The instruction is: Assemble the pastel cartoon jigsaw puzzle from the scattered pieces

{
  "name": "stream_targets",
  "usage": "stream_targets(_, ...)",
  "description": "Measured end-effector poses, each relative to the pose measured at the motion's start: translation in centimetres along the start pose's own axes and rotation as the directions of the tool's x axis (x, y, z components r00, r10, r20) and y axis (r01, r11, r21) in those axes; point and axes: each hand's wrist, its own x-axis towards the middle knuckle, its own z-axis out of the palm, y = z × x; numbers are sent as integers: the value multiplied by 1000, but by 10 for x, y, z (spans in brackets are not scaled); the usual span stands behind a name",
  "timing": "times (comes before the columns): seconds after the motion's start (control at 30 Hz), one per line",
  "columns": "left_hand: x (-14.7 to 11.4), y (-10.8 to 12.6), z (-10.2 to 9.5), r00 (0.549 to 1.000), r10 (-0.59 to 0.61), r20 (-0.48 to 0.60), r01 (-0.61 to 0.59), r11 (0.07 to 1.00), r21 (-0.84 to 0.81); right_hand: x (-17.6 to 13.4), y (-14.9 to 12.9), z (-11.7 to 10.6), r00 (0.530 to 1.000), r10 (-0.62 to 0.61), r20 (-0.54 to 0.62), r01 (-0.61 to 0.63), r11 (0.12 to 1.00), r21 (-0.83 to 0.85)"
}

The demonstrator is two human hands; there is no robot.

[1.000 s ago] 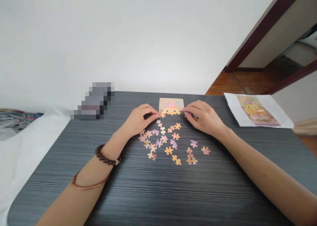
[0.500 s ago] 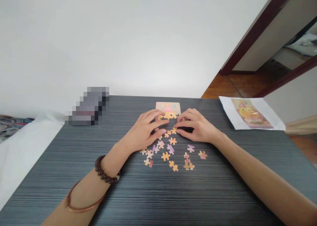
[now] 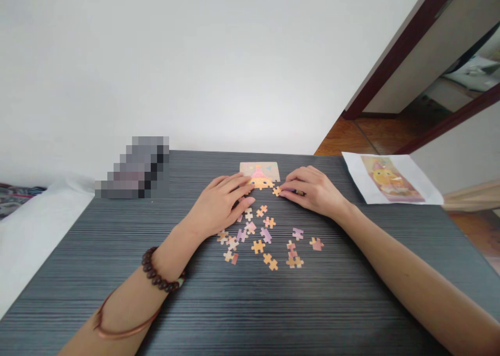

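My right hand (image 3: 312,189) pinches a small yellow puzzle piece (image 3: 276,191) between thumb and fingers. The piece is by the lower right edge of a partly joined puzzle (image 3: 259,173), which shows a pink top and a yellow face with eyes. I cannot tell whether the two touch. My left hand (image 3: 222,202) rests at the puzzle's left side with fingers stretched out and apart. Its fingertips cover the lower left corner. Loose puzzle pieces (image 3: 258,246) in yellow, pink and lilac lie scattered nearer to me, some partly under my left hand.
A printed sheet (image 3: 392,178) with a yellow figure lies at the table's back right. A blurred dark object (image 3: 130,171) stands at the back left. The dark striped table (image 3: 250,309) meets a white wall (image 3: 234,75) behind it.
My right hand has moved the yellow piece up from among the loose pieces to the puzzle's lower right edge. My left hand has drawn slightly left, uncovering more of the puzzle.
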Motion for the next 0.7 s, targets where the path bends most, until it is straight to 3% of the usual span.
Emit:
stream_targets(0.3,2,1,-2,998,-26,-65,26,1000,-2,3,-11,1,1000,-8,16,7,999,48)
stream_targets(0.7,2,0,-1,998,-10,-62,8,1000,-20,4,-11,0,999,20,45,-20,1000,11)
